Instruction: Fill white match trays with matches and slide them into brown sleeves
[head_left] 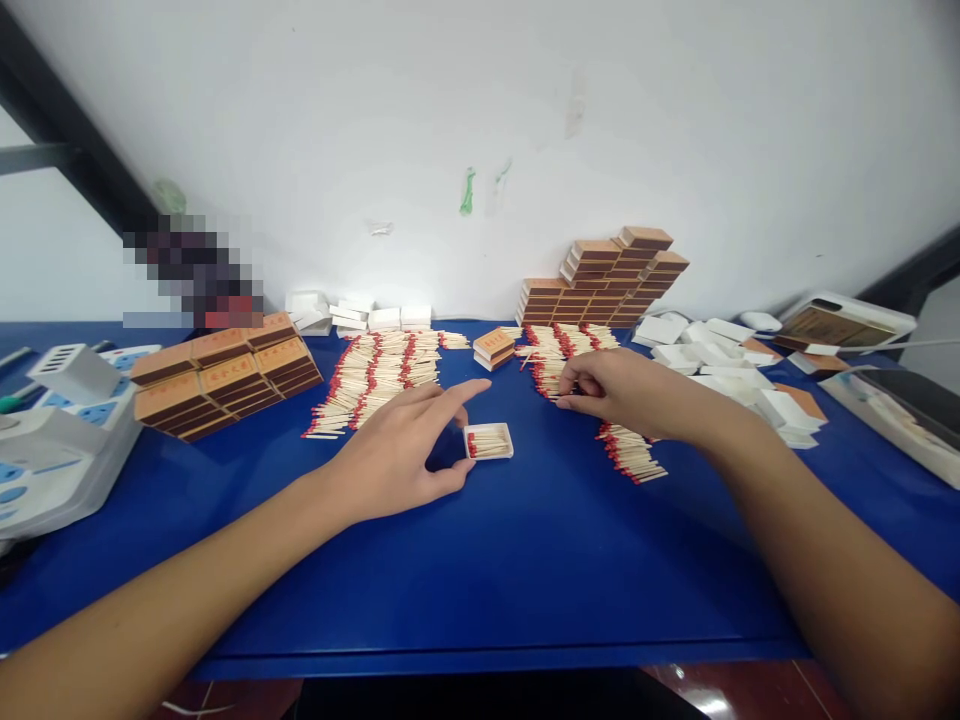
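Note:
A small white matchbox tray (489, 456) lies on the blue table with red-headed matches inside it. My left hand (409, 440) has its thumb and a bent finger at the tray's left end, while the index finger stretches out above. On the other side, my right hand (611, 385) pinches at the edge of the right pile of matches (551, 345); the matches between its fingertips are mostly hidden. Below that hand lies a smaller row of matches (630, 455). A wide pile of matches (386, 370) spreads behind my left hand. Between the piles rests a matchbox (493, 348).
Stacked matchboxes stand at the left (229, 375) and against the wall (607, 285). White trays lie at the back (360, 315) and in a heap (720, 360) on the right. A power strip (82, 430) sits far left, a black phone-like object (915, 405) far right.

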